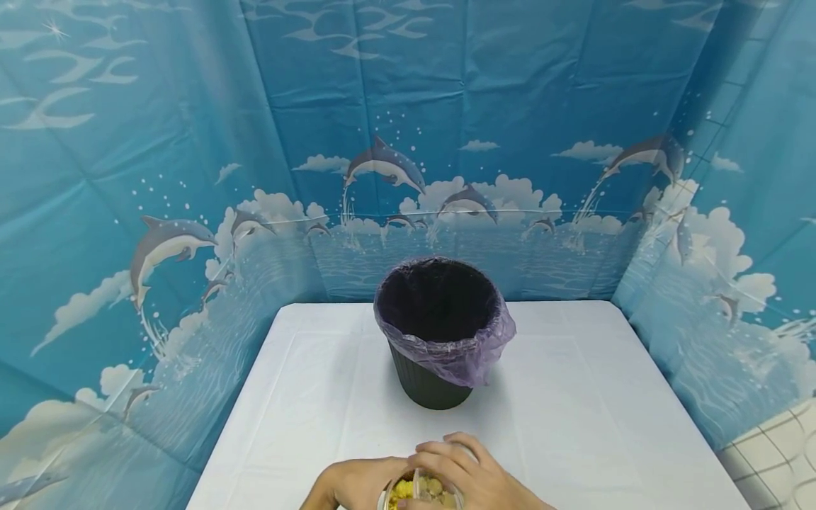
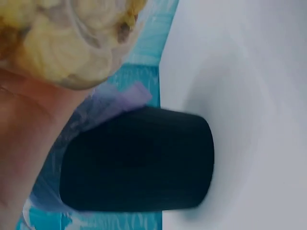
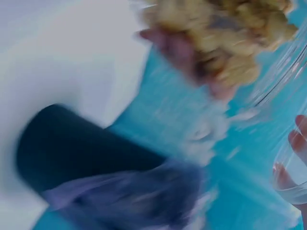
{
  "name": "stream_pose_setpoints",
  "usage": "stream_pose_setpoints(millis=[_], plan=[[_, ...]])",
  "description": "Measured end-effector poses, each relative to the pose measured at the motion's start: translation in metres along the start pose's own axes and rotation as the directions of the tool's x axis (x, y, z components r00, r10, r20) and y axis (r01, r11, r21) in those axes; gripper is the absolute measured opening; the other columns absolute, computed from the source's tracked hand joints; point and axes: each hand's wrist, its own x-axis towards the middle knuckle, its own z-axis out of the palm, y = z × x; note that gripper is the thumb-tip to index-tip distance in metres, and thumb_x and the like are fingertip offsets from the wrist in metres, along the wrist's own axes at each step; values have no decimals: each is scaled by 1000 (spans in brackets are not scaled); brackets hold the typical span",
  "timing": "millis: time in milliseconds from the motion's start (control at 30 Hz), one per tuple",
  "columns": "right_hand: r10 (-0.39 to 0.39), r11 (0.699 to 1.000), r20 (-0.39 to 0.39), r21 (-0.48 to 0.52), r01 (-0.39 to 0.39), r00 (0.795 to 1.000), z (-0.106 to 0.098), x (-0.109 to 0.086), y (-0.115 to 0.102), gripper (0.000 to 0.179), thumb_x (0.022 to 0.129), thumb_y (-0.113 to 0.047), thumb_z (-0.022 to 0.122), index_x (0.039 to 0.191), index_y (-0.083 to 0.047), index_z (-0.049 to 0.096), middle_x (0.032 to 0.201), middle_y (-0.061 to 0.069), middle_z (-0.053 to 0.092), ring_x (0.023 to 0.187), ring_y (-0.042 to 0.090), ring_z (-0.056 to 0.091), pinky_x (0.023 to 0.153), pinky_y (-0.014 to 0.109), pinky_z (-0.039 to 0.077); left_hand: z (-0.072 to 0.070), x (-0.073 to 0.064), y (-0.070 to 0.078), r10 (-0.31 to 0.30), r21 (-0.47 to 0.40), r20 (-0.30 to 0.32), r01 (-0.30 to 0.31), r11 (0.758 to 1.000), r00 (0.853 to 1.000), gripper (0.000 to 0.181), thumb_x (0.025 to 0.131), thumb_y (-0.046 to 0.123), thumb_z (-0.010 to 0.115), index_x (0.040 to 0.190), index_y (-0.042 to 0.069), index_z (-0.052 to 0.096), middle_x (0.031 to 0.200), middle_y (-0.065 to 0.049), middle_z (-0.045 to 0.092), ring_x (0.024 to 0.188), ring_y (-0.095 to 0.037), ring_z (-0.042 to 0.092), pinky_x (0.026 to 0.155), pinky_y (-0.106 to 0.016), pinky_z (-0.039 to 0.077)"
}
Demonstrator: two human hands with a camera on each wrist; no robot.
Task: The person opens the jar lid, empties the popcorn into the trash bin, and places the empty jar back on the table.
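The left hand (image 1: 363,482) and right hand (image 1: 481,478) are clamped around the jar (image 1: 426,489), before the bin (image 1: 433,386). The bin stands on a white table (image 1: 586,411); blue dolphin sheets (image 1: 414,92) surround it.

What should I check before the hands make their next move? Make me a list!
1. Bin standing upright: ok.
2. Bag over the bin's rim: ok, though it hangs lower on one side.
3. Left hand holding the jar: ok.
4. Right hand on the jar: ok, its fingers are over the top part.
5. Jar open: cannot tell, the right hand covers part of the top.
6. Jar above the bin, if tipping it in is the plan: not ok, it's nearer the person.
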Motion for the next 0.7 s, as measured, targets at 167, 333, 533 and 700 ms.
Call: stream_pose_setpoints(millis=[167, 333, 533, 700], plan=[[203, 975, 106, -118, -190, 974, 3, -41, 30, 62, 94, -65, 63, 149, -38, 51, 146, -3, 53, 126, 12, 50, 93, 43, 54, 8, -15, -6, -142, -93, -167, 128, 987, 976, 86, 88, 54, 76, 155, 18, 36, 149, 2, 53, 134, -8, 54, 118, -28, 44], [390, 912, 43, -157, -379, 920, 22, -86, 71, 51, 92, -46, 73, 138, -34, 59, 138, -2, 59, 118, 17, 56, 89, 49, 50, 12, -28, -5, -301, -204, -270, 251, 946, 915, 77, 88, 33, 82, 153, 29, 40, 149, 5, 55, 134, -12, 55, 112, -23, 47], [542, 824, -27, -181, -537, 840, 53, -136, 112, 44, 85, -34, 79, 126, -23, 66, 129, 8, 63, 118, 28, 59, 90, 53, 45, 17, -38, -8, -392, -230, -380, 324, 918, 838, 75, 88, 25, 83, 150, 34, 43, 148, 6, 54, 130, -12, 55, 108, -23, 50], [611, 772, -48, -185, -608, 790, 77, -165, 130, 44, 81, -30, 81, 121, -17, 68, 125, 16, 62, 113, 36, 61, 89, 59, 45, 19, -42, -14, -409, -223, -450, 344, 912, 794, 79, 84, 29, 86, 150, 36, 43, 147, 7, 53, 129, -13, 54, 108, -22, 49]])
